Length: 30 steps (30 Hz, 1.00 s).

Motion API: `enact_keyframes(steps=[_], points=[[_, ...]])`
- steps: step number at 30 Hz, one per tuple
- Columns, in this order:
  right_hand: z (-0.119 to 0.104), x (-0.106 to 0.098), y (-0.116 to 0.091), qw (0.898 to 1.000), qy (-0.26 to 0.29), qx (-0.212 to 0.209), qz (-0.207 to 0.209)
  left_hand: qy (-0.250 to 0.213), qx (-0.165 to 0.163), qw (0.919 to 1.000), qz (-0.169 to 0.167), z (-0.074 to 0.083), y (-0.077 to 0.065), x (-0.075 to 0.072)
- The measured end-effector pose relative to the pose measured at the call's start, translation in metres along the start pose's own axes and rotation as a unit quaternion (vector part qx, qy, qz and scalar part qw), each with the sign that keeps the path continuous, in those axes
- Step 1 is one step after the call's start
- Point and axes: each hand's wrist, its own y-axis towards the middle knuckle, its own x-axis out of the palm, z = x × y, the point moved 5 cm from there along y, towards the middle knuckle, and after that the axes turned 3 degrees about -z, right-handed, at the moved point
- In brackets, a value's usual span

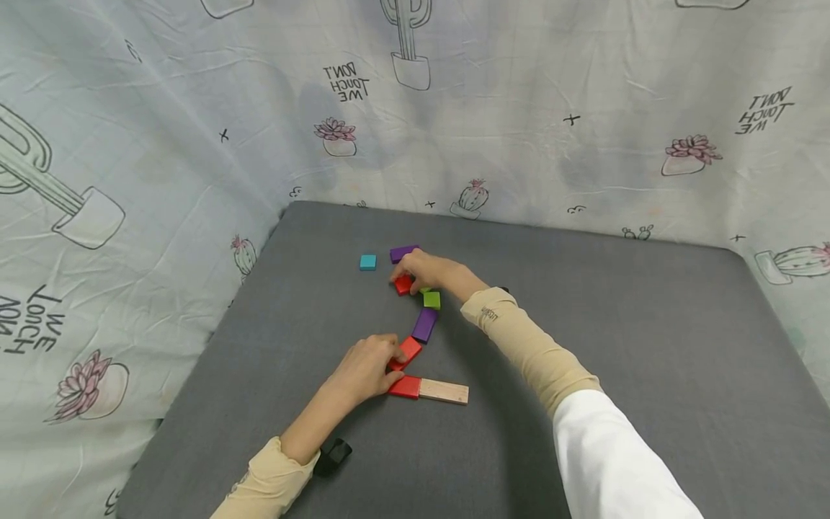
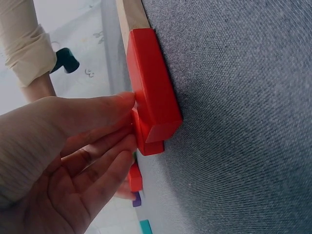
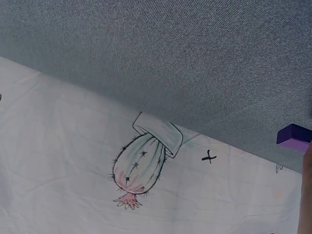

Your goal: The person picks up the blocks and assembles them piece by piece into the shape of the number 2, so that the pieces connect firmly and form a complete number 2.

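In the head view my right hand reaches to the far part of a curving row and pinches a red block between thumb and fingers. A green block and a purple block follow below it. My left hand is at the near end, fingertips at a slanted red block. Its thumb touches another red block, which lies end to end with a bare wooden block. In the left wrist view, the thumb tip meets the nearer red block, with the fingers stretched out behind.
A purple block lies just beyond the right hand, with a small blue block to its left. The grey table ends against a patterned white curtain. A black wrist device sits at the left cuff.
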Motion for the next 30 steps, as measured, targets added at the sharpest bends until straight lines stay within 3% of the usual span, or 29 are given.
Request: enact_keyframes(steps=[9, 14, 16, 18, 23, 26, 27, 28, 30], points=[[0.004, -0.005, -0.006, 0.999, 0.031, -0.006, 0.021, 0.003, 0.003, 1.0, 0.002, 0.0, 0.001, 0.0], [0.019, -0.026, -0.024, 0.99, 0.095, -0.004, 0.109, 0.005, 0.003, 1.0, 0.002, -0.001, 0.0, 0.0], [0.033, -0.035, -0.037, 0.975, 0.144, 0.009, 0.17, 0.006, 0.002, 1.0, 0.001, -0.001, 0.001, 0.001], [0.051, -0.042, -0.051, 0.95, 0.201, 0.029, 0.237, 0.006, -0.001, 1.0, 0.0, -0.002, 0.001, 0.001], [0.096, -0.04, -0.089, 0.865, 0.294, 0.092, 0.397, 0.007, -0.011, 0.9999, -0.005, -0.003, 0.002, 0.002], [0.113, -0.032, -0.104, 0.823, 0.333, 0.126, 0.442, 0.007, -0.014, 0.9999, -0.007, -0.003, 0.002, 0.002], [0.115, -0.03, -0.106, 0.818, 0.341, 0.133, 0.444, 0.006, -0.014, 0.9999, -0.007, -0.003, 0.002, 0.003], [0.116, -0.028, -0.105, 0.82, 0.345, 0.134, 0.437, 0.007, -0.013, 0.9999, -0.006, -0.003, 0.002, 0.003], [0.111, -0.025, -0.1, 0.845, 0.334, 0.125, 0.398, 0.005, -0.012, 0.9999, -0.004, -0.003, 0.001, 0.003]])
